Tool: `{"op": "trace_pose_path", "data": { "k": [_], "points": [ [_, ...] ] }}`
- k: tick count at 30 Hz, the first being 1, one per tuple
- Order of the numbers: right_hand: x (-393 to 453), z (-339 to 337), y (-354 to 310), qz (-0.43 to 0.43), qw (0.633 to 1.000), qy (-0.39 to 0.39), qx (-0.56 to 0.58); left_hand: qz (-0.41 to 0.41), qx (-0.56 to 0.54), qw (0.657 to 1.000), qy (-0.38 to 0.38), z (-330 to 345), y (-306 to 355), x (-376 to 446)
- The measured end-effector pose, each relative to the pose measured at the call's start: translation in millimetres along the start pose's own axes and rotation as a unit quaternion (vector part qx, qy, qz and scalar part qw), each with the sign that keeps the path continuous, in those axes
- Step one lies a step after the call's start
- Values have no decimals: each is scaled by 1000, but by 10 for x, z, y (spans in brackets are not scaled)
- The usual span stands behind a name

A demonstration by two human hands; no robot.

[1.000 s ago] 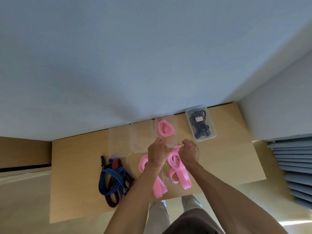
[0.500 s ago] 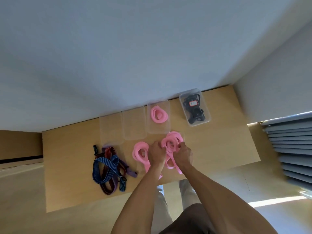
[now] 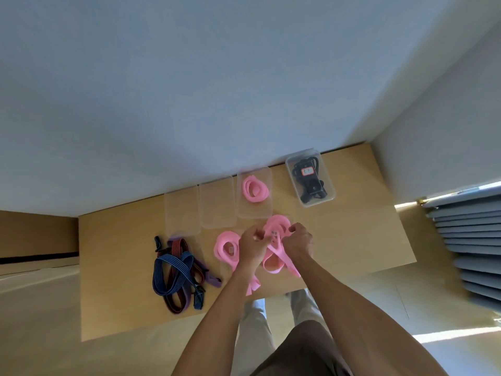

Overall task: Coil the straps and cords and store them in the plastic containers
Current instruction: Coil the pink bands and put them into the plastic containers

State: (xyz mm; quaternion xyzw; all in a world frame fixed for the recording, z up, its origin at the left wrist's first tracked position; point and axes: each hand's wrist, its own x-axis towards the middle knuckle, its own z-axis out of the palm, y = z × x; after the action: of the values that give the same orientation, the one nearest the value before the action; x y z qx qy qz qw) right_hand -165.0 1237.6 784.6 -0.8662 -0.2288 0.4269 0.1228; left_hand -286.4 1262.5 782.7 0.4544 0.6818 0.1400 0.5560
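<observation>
My left hand (image 3: 253, 246) and my right hand (image 3: 298, 241) both grip a loose pink strap (image 3: 276, 226) over the middle of the wooden table (image 3: 366, 240). Its tail hangs below my hands toward the front edge. A second pink strap (image 3: 226, 246) lies partly coiled just left of my left hand. A coiled pink strap (image 3: 254, 189) sits inside a clear plastic container (image 3: 254, 213). Left of it stand two clear containers (image 3: 217, 203) (image 3: 181, 213) with nothing visible inside. A tangle of blue, red and purple straps (image 3: 176, 270) lies at the left.
At the back right a clear container (image 3: 310, 180) holds black cords with a red-and-white label. A white wall runs along the table's far edge. Window blinds (image 3: 471, 240) hang at the right. My legs show below the table's front edge.
Both hands stayed together on the pink strap, working it; the loops in front of my fingers look larger. The camera view shifted, so the table sits differently in frame.
</observation>
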Motion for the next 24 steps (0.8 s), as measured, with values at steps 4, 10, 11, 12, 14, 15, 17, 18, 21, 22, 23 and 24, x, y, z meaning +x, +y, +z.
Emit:
{"op": "trace_pose_path", "data": {
  "k": [4,10,11,12,14,15,17,18,21,22,23,24],
  "points": [
    [-29,-103,-51,-67,997,-40,-16,13,-10,1000,-16,-31,163,-81],
    [38,-11,-13,-90,996,-2,18,87,200,976,-10,-2,94,79],
    [65,20,4,-78,997,7,26,74,225,971,-5,14,67,118],
    [92,57,24,-73,997,14,28,60,248,967,1,31,45,148],
    [141,127,79,-79,996,22,22,44,265,963,8,68,-6,195],
    [158,153,114,-78,996,26,18,41,268,963,12,90,-35,210],
    [184,180,180,-70,997,34,7,30,269,962,28,122,-81,226],
    [191,188,206,-68,997,38,3,19,270,962,35,129,-102,240],
    [173,180,207,-60,997,50,15,13,282,959,38,144,-130,245],
    [165,170,187,-55,997,50,23,17,282,958,40,149,-127,237],
    [155,156,170,-50,997,49,32,22,283,958,42,153,-117,224],
    [148,143,148,-45,997,46,40,34,292,955,41,162,-116,224]
  ]
}}
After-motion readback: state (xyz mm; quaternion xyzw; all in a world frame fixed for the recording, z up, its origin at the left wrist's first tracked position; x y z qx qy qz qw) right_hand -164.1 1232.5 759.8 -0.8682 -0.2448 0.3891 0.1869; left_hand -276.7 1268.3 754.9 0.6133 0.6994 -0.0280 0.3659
